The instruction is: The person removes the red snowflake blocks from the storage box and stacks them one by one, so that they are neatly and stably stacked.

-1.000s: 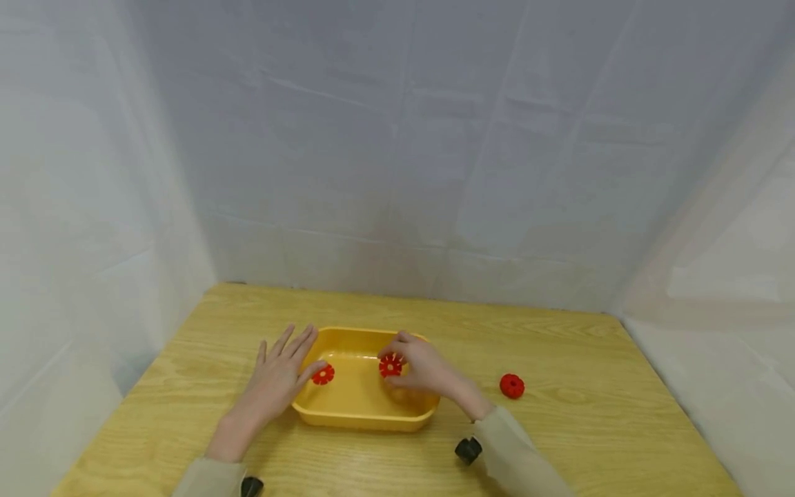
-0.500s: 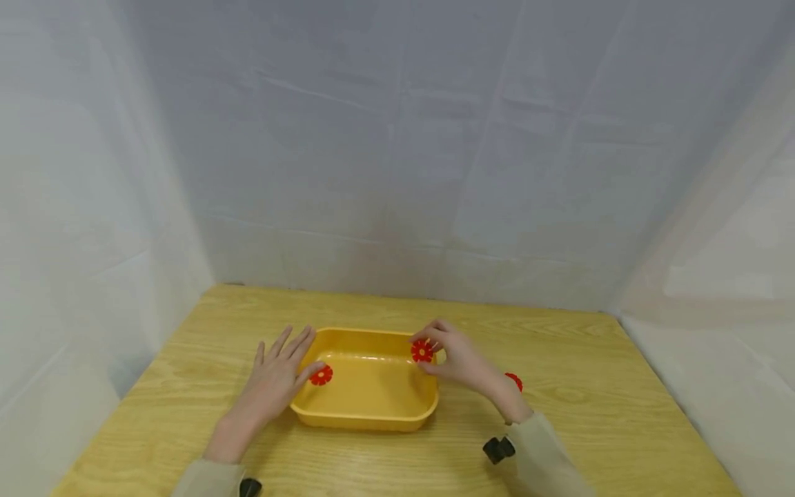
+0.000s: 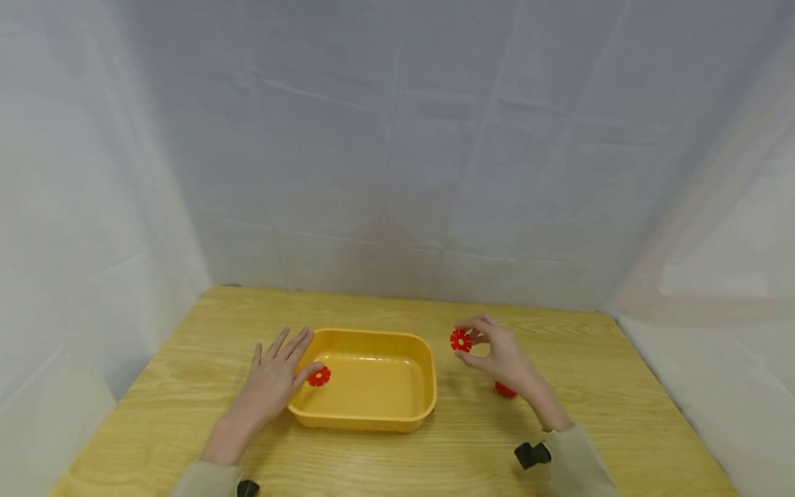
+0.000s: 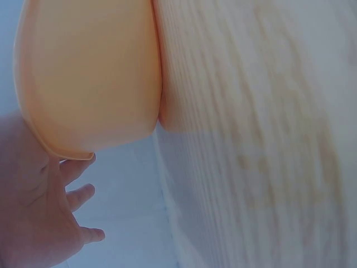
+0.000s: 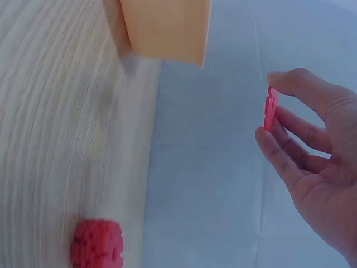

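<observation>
One red gear disc [image 3: 461, 339] pinched in the right hand [image 3: 504, 359], out past the yellow tray [image 3: 366, 418]; another lies inside by the flat, open left hand [image 3: 273, 381], a third piece [image 3: 504, 391] under the right wrist.

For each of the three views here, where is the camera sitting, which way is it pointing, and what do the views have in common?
Head: worn on the head, looking forward and down at the wooden table; both hands and sleeves show, left hand on the yellow tub, right hand pinching a red disc.
Left wrist: by the left hand, facing the tub's outer wall.
Right wrist: by the right hand, facing the disc, a red block and a tub corner.
Shared: the tub and table are in all three; the disc is in the head and right wrist views.
</observation>
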